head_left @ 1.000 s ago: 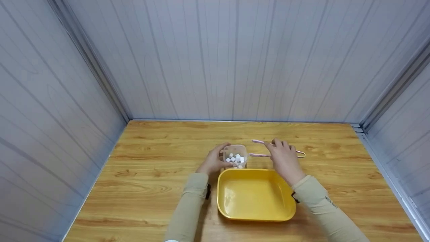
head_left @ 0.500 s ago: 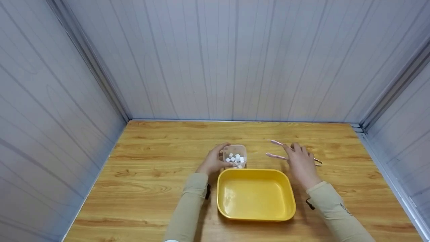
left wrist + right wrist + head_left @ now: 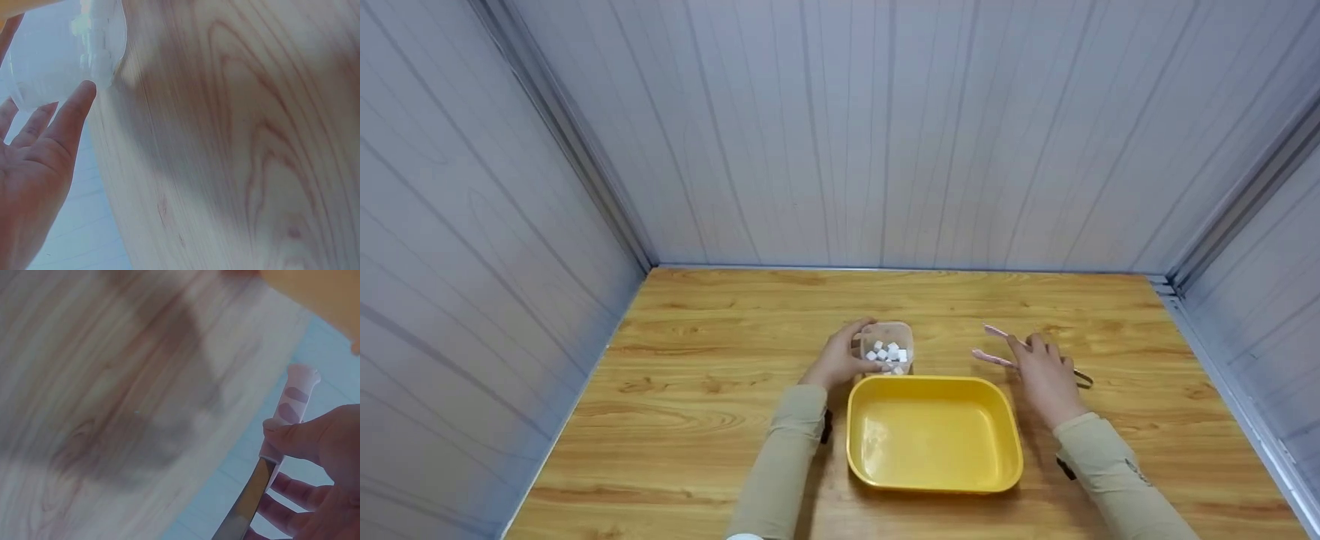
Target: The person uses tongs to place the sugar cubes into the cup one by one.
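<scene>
My left hand (image 3: 840, 358) grips a small clear plastic box (image 3: 905, 334) from its left side, thumb at the near edge. Several white cubes (image 3: 893, 351) lie inside it. The left wrist view shows the box wall (image 3: 53, 62) with fingertips against it. My right hand (image 3: 1046, 379) holds a pair of tongs (image 3: 996, 358), metal with pink patterned tips, to the right of the box. The two tips are spread apart and point left, with nothing between them. In the right wrist view, my thumb presses one arm of the tongs (image 3: 247, 495).
A yellow rectangular basin (image 3: 934, 486) stands on the wood-grain table (image 3: 697, 420), just in front of the clear box and between my forearms. Its inside is bare. Pale panel walls (image 3: 840, 150) close off the back and both sides.
My right hand has moved right and nearer to me with the tongs, away from the clear box. My left hand and the box have stayed in place.
</scene>
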A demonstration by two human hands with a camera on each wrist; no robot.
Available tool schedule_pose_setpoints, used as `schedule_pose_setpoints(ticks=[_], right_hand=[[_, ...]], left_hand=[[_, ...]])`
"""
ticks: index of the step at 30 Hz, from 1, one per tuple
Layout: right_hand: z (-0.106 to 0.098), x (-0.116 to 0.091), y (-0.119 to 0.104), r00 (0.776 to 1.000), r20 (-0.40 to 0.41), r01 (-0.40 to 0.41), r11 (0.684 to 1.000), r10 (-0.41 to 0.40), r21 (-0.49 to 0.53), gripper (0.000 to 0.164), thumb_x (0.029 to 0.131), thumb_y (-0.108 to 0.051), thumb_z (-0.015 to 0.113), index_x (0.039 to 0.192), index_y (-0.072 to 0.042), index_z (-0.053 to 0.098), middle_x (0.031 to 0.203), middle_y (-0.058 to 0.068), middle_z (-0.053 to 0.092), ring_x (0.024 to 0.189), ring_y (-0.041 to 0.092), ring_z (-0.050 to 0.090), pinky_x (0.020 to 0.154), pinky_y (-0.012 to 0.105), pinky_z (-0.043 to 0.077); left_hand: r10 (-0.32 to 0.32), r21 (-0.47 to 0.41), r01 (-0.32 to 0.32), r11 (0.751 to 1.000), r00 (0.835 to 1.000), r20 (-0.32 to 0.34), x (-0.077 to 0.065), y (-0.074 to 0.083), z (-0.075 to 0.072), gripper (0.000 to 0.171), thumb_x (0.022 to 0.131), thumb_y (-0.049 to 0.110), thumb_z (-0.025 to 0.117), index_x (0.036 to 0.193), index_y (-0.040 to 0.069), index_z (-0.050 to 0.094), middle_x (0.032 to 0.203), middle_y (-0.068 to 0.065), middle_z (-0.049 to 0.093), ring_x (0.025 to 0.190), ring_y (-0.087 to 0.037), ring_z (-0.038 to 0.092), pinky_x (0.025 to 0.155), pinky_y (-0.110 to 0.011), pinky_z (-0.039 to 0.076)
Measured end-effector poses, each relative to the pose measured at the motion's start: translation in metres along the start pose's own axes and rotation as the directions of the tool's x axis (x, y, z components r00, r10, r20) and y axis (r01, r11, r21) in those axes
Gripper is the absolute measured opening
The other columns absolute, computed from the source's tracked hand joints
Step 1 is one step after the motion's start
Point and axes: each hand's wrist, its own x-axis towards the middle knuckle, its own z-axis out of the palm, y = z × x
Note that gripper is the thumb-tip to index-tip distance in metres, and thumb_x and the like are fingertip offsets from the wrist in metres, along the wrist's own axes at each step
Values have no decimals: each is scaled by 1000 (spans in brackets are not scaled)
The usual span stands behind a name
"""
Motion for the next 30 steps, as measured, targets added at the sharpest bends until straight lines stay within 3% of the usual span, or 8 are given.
schedule_pose_setpoints(ticks=[10, 21, 30], right_hand=[[11, -3, 10, 997, 62, -40, 999, 39, 7, 46, 89, 9, 57, 133, -5, 54, 107, 26, 49, 93, 48, 50, 61, 63, 45], [13, -7, 12, 991, 116, -68, 995, 60, 73, 48, 92, 11, 52, 135, -9, 53, 106, 25, 48, 94, 48, 49, 64, 65, 44], [17, -8, 13, 985, 160, -69, 996, 58, 65, 47, 95, 8, 47, 136, -13, 53, 105, 24, 47, 93, 46, 48, 63, 65, 43]], left_hand=[[5, 17, -5, 1000, 1000, 3, 0, 2, 0, 81, 74, 1, 81, 144, 13, 42, 148, -8, 37, 128, -34, 44, 96, -35, 48], [21, 36, -21, 999, 1000, 5, 0, 1, 0, 82, 72, 4, 83, 143, 17, 44, 148, -10, 38, 127, -34, 45, 98, -35, 47], [14, 58, -15, 998, 1000, 3, 0, 1, -1, 82, 73, 4, 83, 144, 15, 43, 147, -9, 39, 127, -32, 45, 100, -35, 45]])
